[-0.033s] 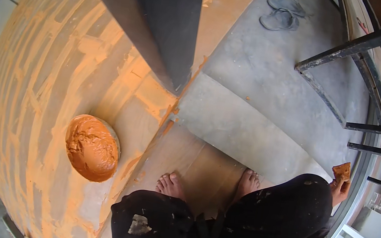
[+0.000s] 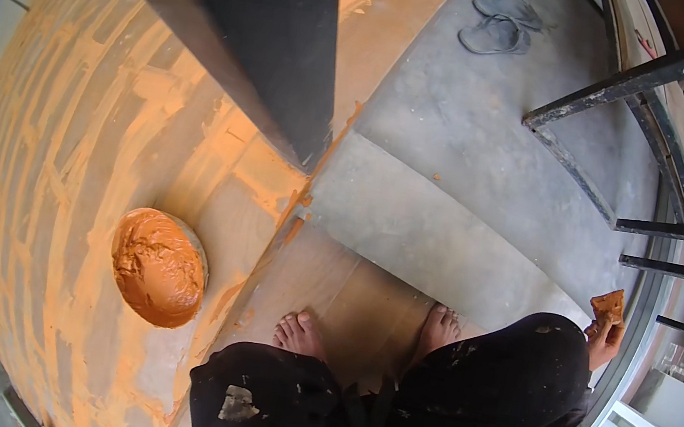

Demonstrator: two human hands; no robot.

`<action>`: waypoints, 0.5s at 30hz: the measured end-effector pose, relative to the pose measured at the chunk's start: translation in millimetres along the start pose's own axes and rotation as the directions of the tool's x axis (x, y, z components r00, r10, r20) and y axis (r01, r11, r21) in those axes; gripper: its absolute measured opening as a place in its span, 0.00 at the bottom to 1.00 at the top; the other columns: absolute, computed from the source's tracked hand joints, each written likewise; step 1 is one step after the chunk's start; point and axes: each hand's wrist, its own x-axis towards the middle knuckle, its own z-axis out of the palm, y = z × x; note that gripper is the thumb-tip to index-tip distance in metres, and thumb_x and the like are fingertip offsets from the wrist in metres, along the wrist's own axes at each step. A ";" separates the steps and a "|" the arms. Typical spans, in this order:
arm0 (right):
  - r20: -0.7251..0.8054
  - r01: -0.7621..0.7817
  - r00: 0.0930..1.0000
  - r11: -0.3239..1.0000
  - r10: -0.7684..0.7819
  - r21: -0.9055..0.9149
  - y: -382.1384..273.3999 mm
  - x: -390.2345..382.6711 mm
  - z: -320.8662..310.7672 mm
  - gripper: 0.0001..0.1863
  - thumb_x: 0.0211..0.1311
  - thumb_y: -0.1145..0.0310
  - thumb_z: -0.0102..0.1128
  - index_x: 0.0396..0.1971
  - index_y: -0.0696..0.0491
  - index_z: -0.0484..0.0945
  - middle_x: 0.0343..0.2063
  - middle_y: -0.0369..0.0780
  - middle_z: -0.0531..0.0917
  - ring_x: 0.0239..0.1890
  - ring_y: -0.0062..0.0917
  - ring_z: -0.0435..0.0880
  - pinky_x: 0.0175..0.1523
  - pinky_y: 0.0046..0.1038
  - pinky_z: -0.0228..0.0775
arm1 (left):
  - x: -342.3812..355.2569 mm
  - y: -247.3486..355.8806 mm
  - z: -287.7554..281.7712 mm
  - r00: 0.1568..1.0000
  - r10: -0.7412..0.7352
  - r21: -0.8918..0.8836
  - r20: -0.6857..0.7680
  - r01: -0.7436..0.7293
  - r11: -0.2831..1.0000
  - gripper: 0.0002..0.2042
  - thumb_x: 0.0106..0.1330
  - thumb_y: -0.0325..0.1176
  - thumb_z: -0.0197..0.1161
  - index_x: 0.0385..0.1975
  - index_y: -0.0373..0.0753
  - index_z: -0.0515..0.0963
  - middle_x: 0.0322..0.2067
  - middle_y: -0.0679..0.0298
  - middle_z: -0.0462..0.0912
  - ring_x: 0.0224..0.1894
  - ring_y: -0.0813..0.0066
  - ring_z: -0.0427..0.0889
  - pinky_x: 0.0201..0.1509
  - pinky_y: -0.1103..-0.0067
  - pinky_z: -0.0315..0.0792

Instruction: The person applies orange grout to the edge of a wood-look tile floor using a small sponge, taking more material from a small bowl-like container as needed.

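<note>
My right hand is beyond my right knee, its fingers closed on a small flat piece smeared with orange paste. It looks like a spreader, but the coating hides its exact kind. My left hand is out of sight. Left of my feet a round tub filled with thick orange paste rests on the tiled floor. Streaks of the same orange cover that floor, thickest along the tile joints.
A dark square pillar rises at the top, its foot by the floor's edge. Grey concrete lies to the right, with a pair of sandals on it. A paint-spattered metal frame stands at the far right. My bare feet are on brown tiles.
The whole view has shifted very slightly, so things sit a little further left. My right hand keeps the same hold, and the tub stays in place.
</note>
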 end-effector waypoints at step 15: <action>-0.046 -0.065 0.996 0.973 0.078 0.223 -50.8 -3.7 51.5 0.12 0.77 0.63 0.61 0.48 0.57 0.78 0.30 0.34 0.79 0.28 0.13 0.71 0.33 0.19 0.64 | -7.4 11.5 2.8 0.975 0.076 0.027 -0.208 -0.072 0.997 0.08 0.74 0.29 0.54 0.49 0.38 0.70 0.37 0.52 0.74 0.38 0.51 0.74 0.43 0.58 0.68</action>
